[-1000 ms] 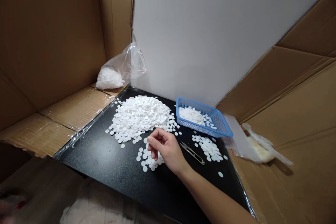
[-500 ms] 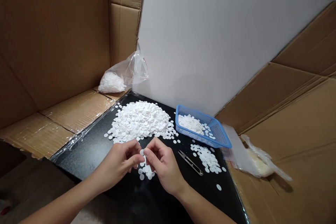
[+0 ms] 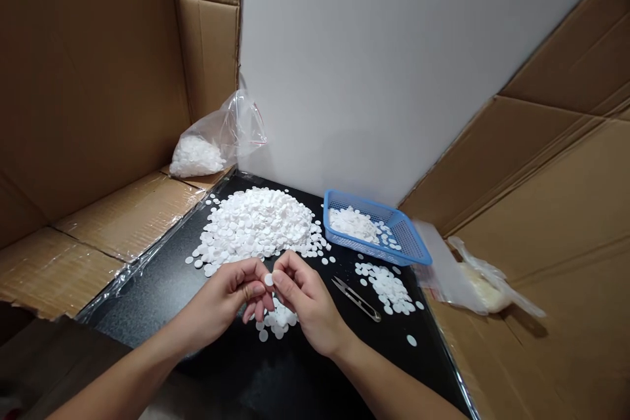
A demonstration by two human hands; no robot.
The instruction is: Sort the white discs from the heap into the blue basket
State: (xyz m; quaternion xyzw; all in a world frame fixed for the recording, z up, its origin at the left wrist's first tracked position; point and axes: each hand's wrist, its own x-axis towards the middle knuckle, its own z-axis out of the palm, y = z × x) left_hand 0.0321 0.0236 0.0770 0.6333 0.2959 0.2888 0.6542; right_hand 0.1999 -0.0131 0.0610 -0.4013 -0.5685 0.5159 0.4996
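Note:
My left hand (image 3: 231, 295) and my right hand (image 3: 305, 298) meet over the black tabletop (image 3: 197, 289), fingertips pinched together on one small white disc (image 3: 268, 280). Just under them lies a small cluster of white discs (image 3: 276, 323). A large heap of the same discs (image 3: 258, 223) sits behind the hands. Small thread snips (image 3: 357, 291) lie right of my right hand.
A blue mesh basket (image 3: 411, 239) holding some discs stands at the back right, with another small pile of discs (image 3: 388, 285) in front of it. A clear bag of discs (image 3: 207, 144) leans at the back left. Another plastic bag (image 3: 480, 279) lies on cardboard at the right. Cardboard walls surround the table.
My left hand came in from the lower left and joined my right hand. Both hands now pinch one disc lifted a little above the small cluster.

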